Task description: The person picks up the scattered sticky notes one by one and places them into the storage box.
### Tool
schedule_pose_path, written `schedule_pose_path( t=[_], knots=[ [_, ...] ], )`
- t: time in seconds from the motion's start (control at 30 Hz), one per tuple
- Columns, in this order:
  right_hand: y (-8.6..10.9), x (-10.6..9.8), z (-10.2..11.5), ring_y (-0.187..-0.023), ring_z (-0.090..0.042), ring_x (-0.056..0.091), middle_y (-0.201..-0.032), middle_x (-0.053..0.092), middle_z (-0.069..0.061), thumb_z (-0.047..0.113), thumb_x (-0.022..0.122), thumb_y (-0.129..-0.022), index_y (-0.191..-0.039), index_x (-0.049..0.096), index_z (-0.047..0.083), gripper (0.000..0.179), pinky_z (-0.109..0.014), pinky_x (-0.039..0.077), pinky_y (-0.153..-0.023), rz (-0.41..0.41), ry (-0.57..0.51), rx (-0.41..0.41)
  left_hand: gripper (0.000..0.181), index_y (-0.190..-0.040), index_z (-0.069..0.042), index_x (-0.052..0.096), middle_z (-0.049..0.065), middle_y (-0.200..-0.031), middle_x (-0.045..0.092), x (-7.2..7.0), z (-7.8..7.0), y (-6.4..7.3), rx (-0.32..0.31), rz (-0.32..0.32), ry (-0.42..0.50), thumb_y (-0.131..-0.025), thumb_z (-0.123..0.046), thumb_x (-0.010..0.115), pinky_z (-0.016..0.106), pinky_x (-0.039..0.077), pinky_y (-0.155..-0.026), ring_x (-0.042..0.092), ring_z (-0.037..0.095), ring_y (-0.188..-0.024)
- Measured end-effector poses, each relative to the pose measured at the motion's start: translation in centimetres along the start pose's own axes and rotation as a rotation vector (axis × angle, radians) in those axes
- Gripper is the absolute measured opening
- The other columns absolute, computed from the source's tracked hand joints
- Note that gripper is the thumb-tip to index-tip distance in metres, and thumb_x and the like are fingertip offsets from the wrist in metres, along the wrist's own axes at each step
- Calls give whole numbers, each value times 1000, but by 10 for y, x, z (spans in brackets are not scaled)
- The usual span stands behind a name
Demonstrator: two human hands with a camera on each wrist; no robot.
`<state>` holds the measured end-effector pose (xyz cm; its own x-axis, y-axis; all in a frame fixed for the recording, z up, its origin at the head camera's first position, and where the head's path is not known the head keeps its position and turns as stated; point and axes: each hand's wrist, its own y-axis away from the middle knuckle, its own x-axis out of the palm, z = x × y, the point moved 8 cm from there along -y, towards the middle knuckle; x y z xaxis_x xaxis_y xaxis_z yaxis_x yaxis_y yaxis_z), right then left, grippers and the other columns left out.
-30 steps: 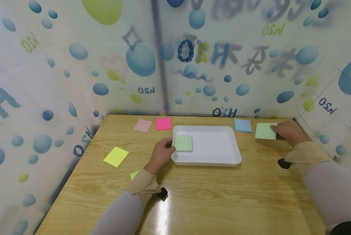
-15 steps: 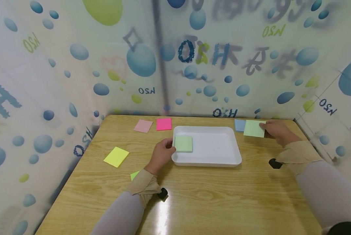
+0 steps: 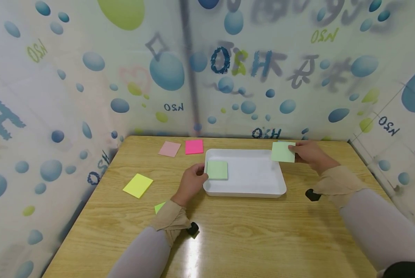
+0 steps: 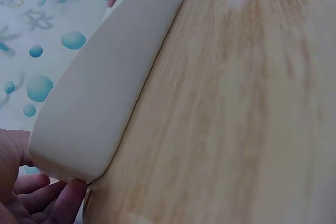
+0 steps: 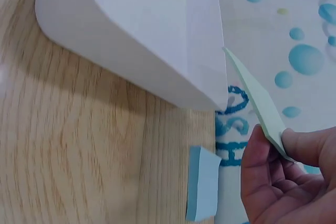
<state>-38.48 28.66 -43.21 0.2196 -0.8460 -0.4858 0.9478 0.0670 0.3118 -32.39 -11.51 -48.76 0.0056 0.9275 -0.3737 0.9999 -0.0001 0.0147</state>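
Observation:
My right hand pinches a pale green sticky note pad by its right edge, thumb on top. The pad is held above the back right corner of a white tray. In the right wrist view, the pad tilts up from the fingertips, and a blue sticky note pad lies below on the table. From the head it is mostly hidden behind the held pad. My left hand grips the tray's left side, thumb at the rim and fingers against the wall. Another pale green pad lies inside the tray by that hand.
Left of the tray, a dusty pink pad and a bright pink pad lie near the table's back edge. A yellow pad is further forward. A lime green pad is partly covered by the left forearm. Patterned curtain stands behind.
My right hand has carried the pale green pad leftward from the table's right side, past the blue pad, to the tray's back right corner. The left hand stays on the tray.

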Motion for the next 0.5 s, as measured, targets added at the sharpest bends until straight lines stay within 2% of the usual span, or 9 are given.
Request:
schedule_pose_path(
  t=[0.03,0.13,0.27,0.5],
  knots=[
    [-1,4,1,-83,-1,64,-124,60,-15,29,47,-111,-139,50,-9,48,-31,58,-89,4,-4,3,42,-138,-4,65,13,-130,70,0,0,0,1,1,1,-96,-9,60,45,53,-102,64,27,-117],
    [-4,14,5,-85,-3,65,-134,56,-23,26,46,-111,-142,47,-10,48,-33,58,-91,19,-9,17,42,-138,-3,65,12,-130,70,0,0,0,1,1,6,-96,-8,60,44,53,-101,64,26,-117],
    [-10,25,6,-86,-6,64,-132,57,-21,23,48,-111,-144,47,-10,47,-32,59,-89,29,-5,37,42,-138,-4,65,11,-131,70,0,1,-1,-7,1,7,-97,-8,60,44,53,-102,63,26,-117],
    [-11,46,12,-82,-4,68,-135,59,-25,19,51,-109,-151,40,-11,52,-28,61,-85,76,-49,43,42,-138,-4,65,11,-130,70,1,2,-2,0,-3,-4,-96,-8,61,44,53,-102,64,26,-116]
  ],
)
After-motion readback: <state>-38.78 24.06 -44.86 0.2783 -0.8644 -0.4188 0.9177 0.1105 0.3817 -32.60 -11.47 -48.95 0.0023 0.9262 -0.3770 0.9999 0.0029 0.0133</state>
